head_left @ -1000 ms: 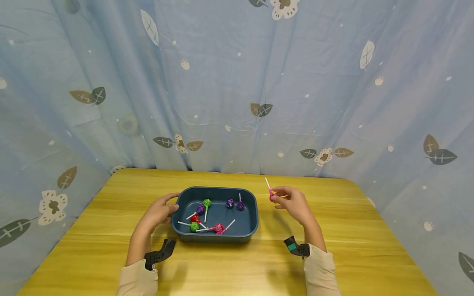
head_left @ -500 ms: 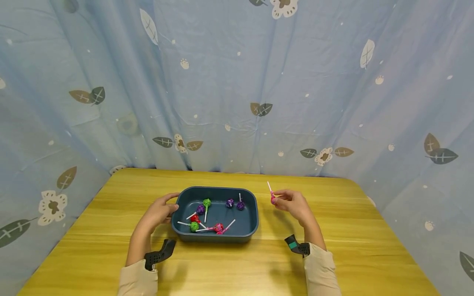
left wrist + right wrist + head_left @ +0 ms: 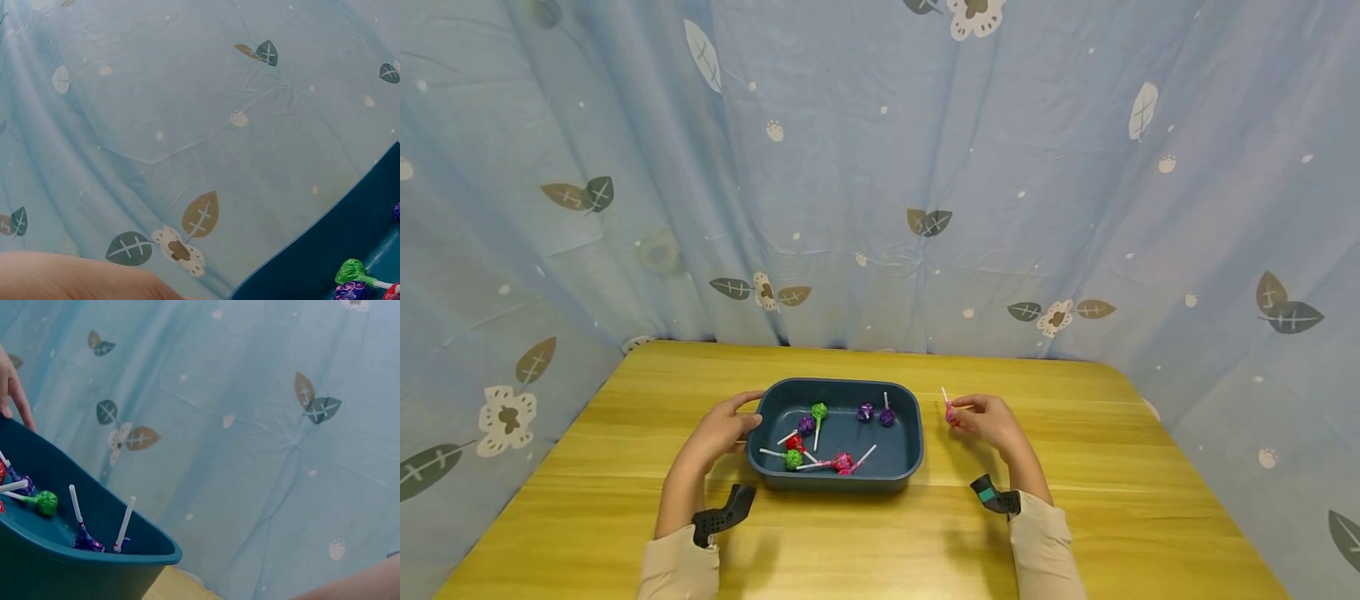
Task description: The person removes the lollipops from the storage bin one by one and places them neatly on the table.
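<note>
A dark blue rectangular tray (image 3: 847, 436) holds several wrapped lollipops. My left hand (image 3: 717, 433) grips the tray's left end, thumb at the rim. Right of the tray, my right hand (image 3: 992, 422) pinches a pink lollipop (image 3: 950, 413) by its wrapped head, low over the table, with the white stick pointing up and away. Inside the tray lie green lollipops (image 3: 819, 411), purple ones (image 3: 887, 417), a red one (image 3: 795, 443) and pink-red ones (image 3: 842, 462). In the right wrist view, only a strip of the right hand (image 3: 359, 586) shows, and the held lollipop is out of sight.
The tray stands on a yellow wood-grain table (image 3: 1090, 467). Blue curtains (image 3: 850, 167) with leaf and flower prints hang behind the table and along both sides. Black wrist cameras (image 3: 724, 517) sit on both wrists.
My right hand has come down toward the table with the pink lollipop, slightly nearer to me. The left hand and the tray have stayed in place.
</note>
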Demonstrator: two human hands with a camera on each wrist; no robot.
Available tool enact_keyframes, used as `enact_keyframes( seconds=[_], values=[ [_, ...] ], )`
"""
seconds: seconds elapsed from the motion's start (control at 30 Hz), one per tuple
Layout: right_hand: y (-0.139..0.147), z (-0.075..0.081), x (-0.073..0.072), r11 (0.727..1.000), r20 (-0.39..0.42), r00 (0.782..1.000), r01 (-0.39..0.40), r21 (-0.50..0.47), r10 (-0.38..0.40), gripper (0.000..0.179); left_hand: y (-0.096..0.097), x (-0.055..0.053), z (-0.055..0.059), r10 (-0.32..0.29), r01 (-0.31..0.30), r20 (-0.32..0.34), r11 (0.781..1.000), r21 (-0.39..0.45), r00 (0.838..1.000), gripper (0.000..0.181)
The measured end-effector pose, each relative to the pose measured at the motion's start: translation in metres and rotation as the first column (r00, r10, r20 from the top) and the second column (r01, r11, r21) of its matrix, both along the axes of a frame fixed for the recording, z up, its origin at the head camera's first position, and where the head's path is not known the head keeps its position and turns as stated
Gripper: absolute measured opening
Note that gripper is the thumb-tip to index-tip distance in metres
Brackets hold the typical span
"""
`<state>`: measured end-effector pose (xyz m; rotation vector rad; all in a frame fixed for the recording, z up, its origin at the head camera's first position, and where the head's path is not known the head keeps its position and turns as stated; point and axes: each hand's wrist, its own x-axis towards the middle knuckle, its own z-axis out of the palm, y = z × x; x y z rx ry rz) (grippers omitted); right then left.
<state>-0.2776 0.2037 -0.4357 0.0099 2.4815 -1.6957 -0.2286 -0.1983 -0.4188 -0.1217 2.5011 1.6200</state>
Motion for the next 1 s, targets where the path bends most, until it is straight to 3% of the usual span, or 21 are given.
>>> enact_keyframes(
  seconds=[0.3, 1.0],
  values=[
    [-0.002, -0.002, 0.001, 1.0, 0.014, 1.0, 0.002, 0.001, -0.002, 0.026, -0.001, -0.001, -0.001, 0.009, -0.009, 0.009, 1.0, 0.007, 1.0, 0.049],
    [-0.007, -0.014, -0.004, 0.992, -0.001, 0.998, 0.061, 0.115, -0.061, 0.021, -0.001, -0.002, -0.001, -0.002, 0.002, 0.015, 1.0, 0.026, 1.0, 0.049]
  ],
)
